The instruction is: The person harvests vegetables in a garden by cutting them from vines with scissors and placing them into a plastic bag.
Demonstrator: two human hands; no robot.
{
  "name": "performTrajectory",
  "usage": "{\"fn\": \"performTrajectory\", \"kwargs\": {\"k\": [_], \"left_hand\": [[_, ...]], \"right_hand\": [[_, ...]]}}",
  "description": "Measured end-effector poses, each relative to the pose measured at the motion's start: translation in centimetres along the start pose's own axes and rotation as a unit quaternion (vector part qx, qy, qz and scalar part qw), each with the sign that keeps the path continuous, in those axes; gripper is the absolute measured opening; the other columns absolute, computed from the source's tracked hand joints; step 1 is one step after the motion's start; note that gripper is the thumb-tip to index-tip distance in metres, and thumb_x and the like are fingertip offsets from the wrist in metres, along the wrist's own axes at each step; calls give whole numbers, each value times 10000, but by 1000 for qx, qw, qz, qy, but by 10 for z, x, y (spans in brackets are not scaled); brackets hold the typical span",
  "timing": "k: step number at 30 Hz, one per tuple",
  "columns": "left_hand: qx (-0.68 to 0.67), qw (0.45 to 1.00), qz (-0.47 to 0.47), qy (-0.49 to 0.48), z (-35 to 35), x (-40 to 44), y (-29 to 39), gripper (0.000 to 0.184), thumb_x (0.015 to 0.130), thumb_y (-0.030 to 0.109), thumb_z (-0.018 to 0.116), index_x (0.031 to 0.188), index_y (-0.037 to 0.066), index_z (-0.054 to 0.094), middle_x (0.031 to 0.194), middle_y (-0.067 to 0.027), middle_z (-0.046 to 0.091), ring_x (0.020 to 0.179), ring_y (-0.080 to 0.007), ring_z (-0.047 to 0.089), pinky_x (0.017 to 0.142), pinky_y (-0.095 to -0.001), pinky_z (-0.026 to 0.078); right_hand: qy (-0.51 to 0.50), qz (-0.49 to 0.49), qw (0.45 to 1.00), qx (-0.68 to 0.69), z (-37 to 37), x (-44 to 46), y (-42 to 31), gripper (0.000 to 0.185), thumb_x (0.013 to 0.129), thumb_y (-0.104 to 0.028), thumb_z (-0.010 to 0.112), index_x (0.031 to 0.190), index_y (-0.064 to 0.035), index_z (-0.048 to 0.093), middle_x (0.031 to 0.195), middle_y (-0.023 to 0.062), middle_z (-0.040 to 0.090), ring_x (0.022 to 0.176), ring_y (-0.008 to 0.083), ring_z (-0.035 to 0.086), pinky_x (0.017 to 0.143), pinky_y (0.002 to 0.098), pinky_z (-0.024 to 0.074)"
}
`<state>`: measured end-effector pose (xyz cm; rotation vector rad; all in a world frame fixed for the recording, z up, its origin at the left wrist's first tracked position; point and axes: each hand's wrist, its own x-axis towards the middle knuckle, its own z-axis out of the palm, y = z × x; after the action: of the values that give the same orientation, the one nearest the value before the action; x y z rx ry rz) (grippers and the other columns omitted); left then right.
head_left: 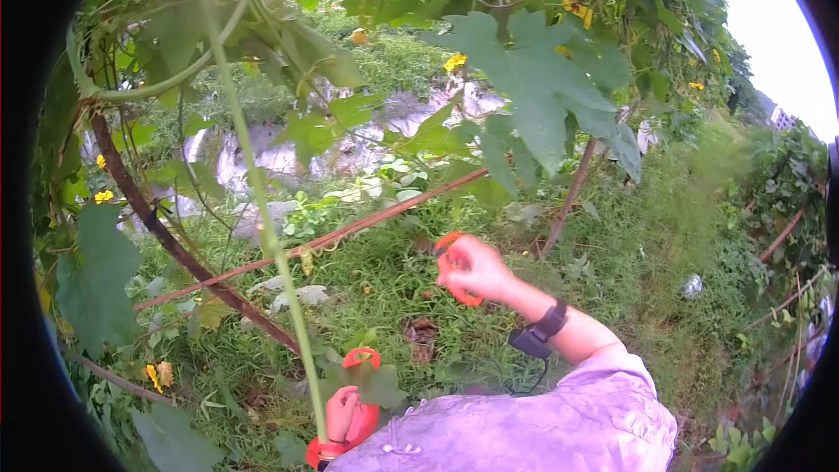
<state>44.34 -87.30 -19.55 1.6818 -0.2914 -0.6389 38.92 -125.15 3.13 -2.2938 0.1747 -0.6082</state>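
Note:
My right hand (476, 267) is raised over the grass, slightly blurred, with its fingers curled together. An orange-red curved piece (468, 297) shows around it; whether the fingers grip it or it is worn, I cannot tell. Low in view, my left hand (339, 411) is closed close to my body. Beside it is another orange-red looped piece (363, 424), with a similar band at the wrist. A green leaf (374, 382) lies against that piece. One long pale green stem (258, 201) runs down past my left hand, and any contact is unclear.
A brown pole (197, 262) leans at left, crossed by a thin reddish pole (384, 214). Large leaves (542, 79) and yellow flowers (454, 61) hang overhead. Grass (638, 236) covers the slope, with pale rocks (236, 162) behind. A black device (537, 332) is strapped to my right forearm.

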Motion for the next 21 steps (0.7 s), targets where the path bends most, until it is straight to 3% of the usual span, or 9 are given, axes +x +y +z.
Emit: {"fn": "performTrajectory", "kwargs": {"k": [1,3,6,9,12,17,18,19,21], "left_hand": [[-1,1000,1,-5,8,3,4,222,826,60,499,1026,-29,537,853,-103,604,709,-139,583,668,-240,483],[14,1000,17,-17,18,8,12,222,825,57,494,1026,-28,537,846,-103,606,708,-134,582,664,-238,485],[32,999,28,-24,36,14,19,217,825,64,497,1017,-26,545,837,-98,610,696,-132,582,660,-236,482],[40,998,35,-19,56,22,20,213,818,71,508,1002,-25,557,832,-91,619,694,-128,587,647,-232,476],[37,999,34,12,82,22,11,213,806,80,523,985,-26,569,825,-86,626,690,-123,593,630,-227,472],[64,998,18,10,130,20,2,202,804,88,530,971,-13,580,820,-86,618,677,-131,592,627,-240,469],[107,994,-17,-29,147,11,36,314,841,170,520,1123,31,507,941,-111,577,838,-199,533,723,-308,438],[105,994,-8,-25,159,15,37,314,841,170,520,1123,31,507,941,-111,577,838,-199,533,723,-308,438],[107,993,-40,-5,182,30,35,270,829,205,531,1032,31,570,802,-85,604,758,-178,541,686,-291,435]], "right_hand": [[105,-8,994,-36,-26,4,-7,420,644,-377,704,796,-51,485,644,33,476,561,151,479,507,285,388],[196,50,971,-127,-70,20,-4,410,661,-360,692,811,-30,500,619,40,476,540,170,491,501,302,395],[271,61,947,-163,-114,43,12,397,683,-342,681,830,-16,509,640,65,506,566,166,510,520,310,410],[289,60,955,28,-129,52,43,381,733,-333,658,862,-4,515,683,74,560,621,128,534,556,292,425],[178,122,966,142,-144,41,81,338,803,-325,598,888,-7,524,659,37,541,581,100,530,535,246,429],[121,113,944,285,-189,6,118,233,867,-286,515,860,-53,505,634,13,524,502,90,535,480,220,437],[107,112,938,310,-198,-3,130,225,868,-286,513,852,-62,498,631,11,525,514,95,543,489,222,442],[92,108,931,335,-206,-11,139,219,869,-286,510,843,-70,490,628,9,525,525,100,550,498,223,448],[76,121,910,389,-227,-33,150,198,873,-275,499,847,-79,482,637,2,526,565,112,566,526,230,461]]}}
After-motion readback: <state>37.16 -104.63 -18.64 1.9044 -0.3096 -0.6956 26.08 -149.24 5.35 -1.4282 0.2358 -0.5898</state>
